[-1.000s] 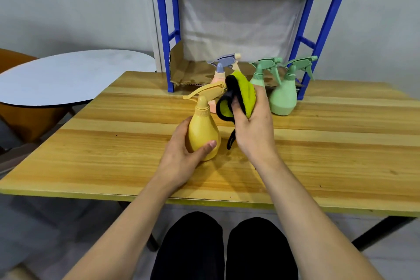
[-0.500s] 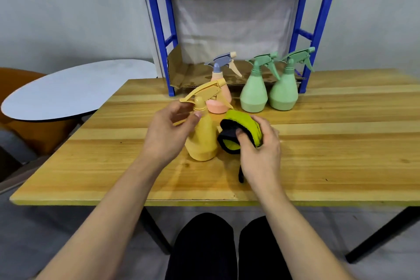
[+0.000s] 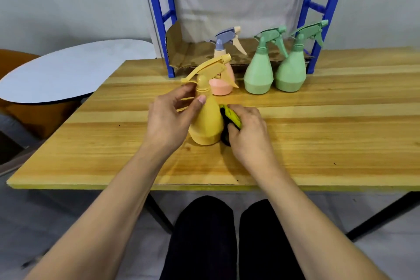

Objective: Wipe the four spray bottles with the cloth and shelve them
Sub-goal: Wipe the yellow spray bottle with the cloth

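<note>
Centrally in the frame, the left hand is pinching the neck of the upright yellow spray bottle on the table, while the right hand is gripping the cloth against its right side.

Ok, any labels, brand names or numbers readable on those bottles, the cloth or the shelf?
None readable: the yellow spray bottle, pink spray bottle and two green spray bottles show plain surfaces. No print shows on the cloth, cardboard liner or blue shelf frame.
</note>
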